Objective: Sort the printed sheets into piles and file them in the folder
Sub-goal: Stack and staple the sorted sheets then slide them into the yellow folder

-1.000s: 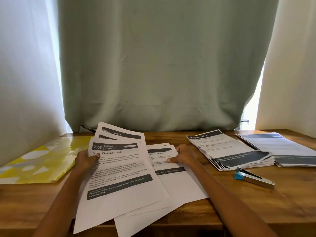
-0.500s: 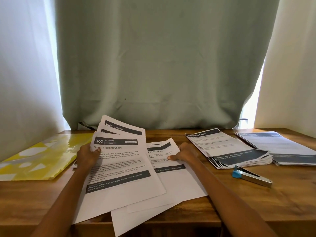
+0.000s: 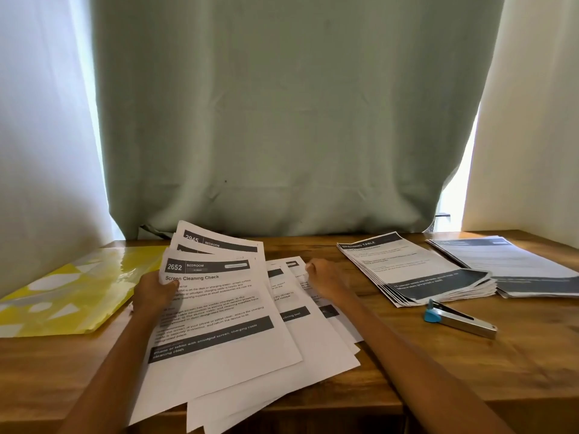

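Brown wooden table (image 3: 470,368): visible grain, low sheen. White printed paper sheets (image 3: 219,364): matt, smooth. Yellow-and-white patterned plastic folder (image 3: 62,296): glossy, catches glare. Small stapler (image 3: 460,319): bright brushed metal body, blue plastic end. Pale green cloth curtain (image 3: 282,120): matt, softly creased.

Setting: home room used as a paperwork desk. Wooden table (image 3: 470,364) pushed against a window hung with a pale green curtain (image 3: 282,120); daylight at its right edge. Printed sheets (image 3: 219,308), yellow folder (image 3: 62,292) and stapler (image 3: 460,319) on top.
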